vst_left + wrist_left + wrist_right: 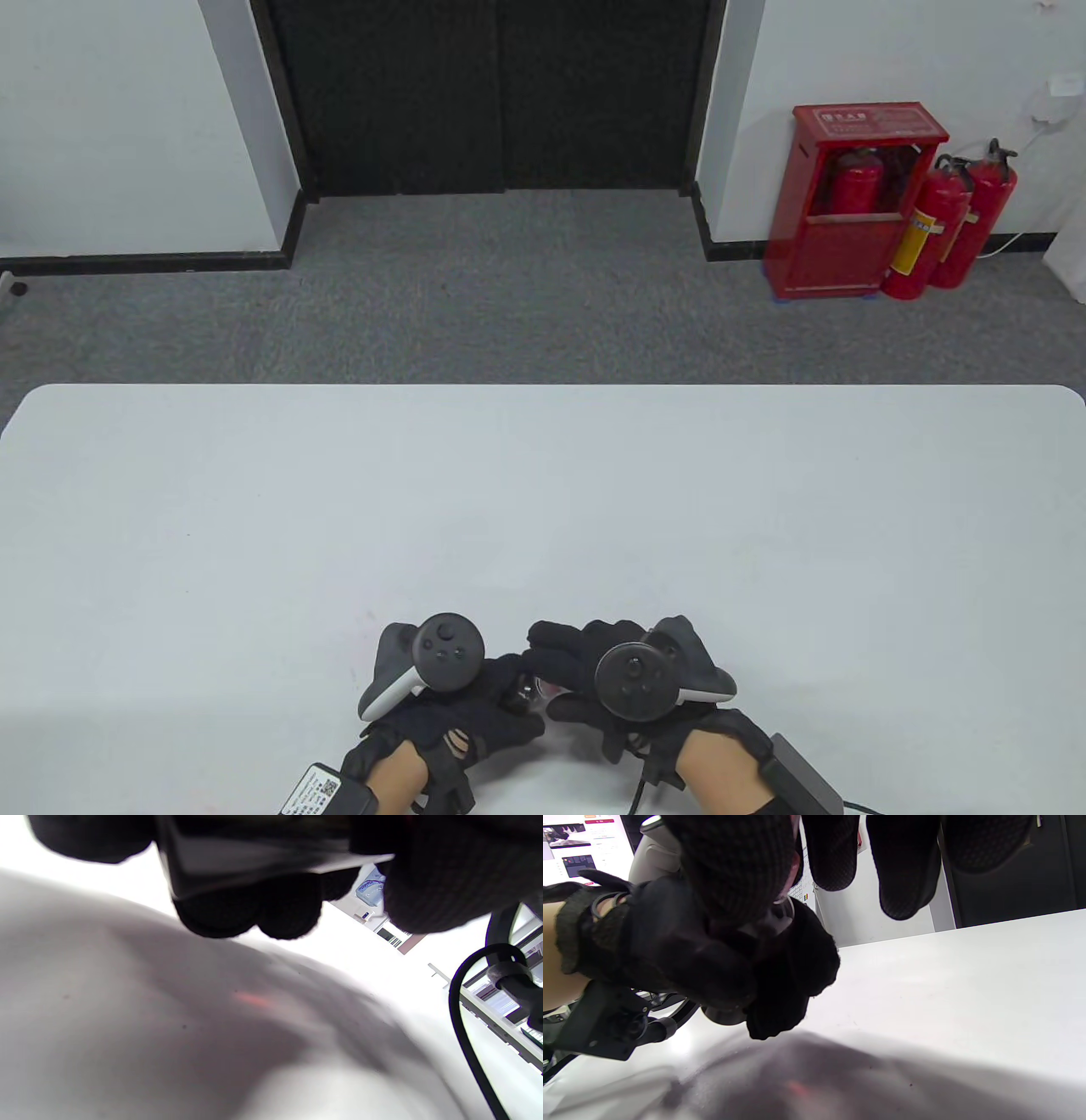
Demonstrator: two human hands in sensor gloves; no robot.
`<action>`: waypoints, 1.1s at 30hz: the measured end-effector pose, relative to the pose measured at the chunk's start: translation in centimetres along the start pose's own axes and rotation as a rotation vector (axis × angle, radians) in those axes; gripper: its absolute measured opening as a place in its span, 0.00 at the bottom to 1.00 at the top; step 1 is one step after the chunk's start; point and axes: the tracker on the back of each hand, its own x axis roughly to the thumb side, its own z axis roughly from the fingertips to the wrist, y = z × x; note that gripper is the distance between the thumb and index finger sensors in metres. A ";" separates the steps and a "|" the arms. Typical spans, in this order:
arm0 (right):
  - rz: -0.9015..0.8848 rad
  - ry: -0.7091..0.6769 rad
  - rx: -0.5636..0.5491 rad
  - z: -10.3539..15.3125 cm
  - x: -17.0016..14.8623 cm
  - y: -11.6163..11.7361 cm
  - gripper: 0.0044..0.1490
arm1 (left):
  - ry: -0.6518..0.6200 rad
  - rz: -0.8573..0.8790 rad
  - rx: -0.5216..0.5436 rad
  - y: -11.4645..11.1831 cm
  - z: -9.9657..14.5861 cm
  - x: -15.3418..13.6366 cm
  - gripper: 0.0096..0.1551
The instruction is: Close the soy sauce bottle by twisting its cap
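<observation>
The soy sauce bottle is almost hidden between my two gloved hands near the table's front edge. My left hand grips the bottle's body; in the right wrist view its fingers wrap the glass and the bottle's base shows below them, a little above the table. The left wrist view shows the labelled bottle close up between my fingers. My right hand holds the bottle's top. Its thumb covers the cap, of which only a red sliver shows.
The white table stretches away from the hands to its far edge. Cables and small black boxes hang from both wrists at the front edge. A red fire extinguisher cabinet stands on the floor beyond.
</observation>
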 end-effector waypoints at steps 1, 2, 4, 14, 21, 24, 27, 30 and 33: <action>-0.006 0.003 -0.003 0.0 0.0 0.0 0.40 | -0.001 -0.001 -0.002 0.0 0.0 0.0 0.36; -0.009 0.007 -0.003 0.0 -0.1 0.0 0.39 | -0.001 0.000 -0.003 0.0 0.0 0.0 0.36; -0.018 0.014 0.001 0.1 -0.3 0.0 0.39 | -0.001 0.007 -0.006 -0.1 -0.1 0.0 0.36; -0.046 0.048 0.023 0.0 -0.6 -0.1 0.40 | -0.006 -0.002 -0.018 -0.2 -0.1 0.2 0.36; -0.079 0.082 0.022 0.0 -0.9 -0.1 0.41 | -0.009 -0.011 -0.018 -0.3 -0.1 0.3 0.36; -0.094 0.093 0.023 0.0 -1.0 -0.1 0.41 | -0.009 -0.016 -0.019 -0.3 -0.1 0.3 0.36; -0.092 0.102 0.022 0.0 -1.0 -0.1 0.41 | -0.008 -0.015 -0.020 -0.3 -0.1 0.4 0.36; -0.091 0.086 0.016 0.1 -1.0 -0.1 0.45 | -0.005 -0.008 -0.018 -0.3 -0.1 0.3 0.36; -0.109 0.008 0.015 0.3 -0.8 -0.1 0.51 | 0.000 -0.005 -0.013 -0.2 -0.1 0.2 0.36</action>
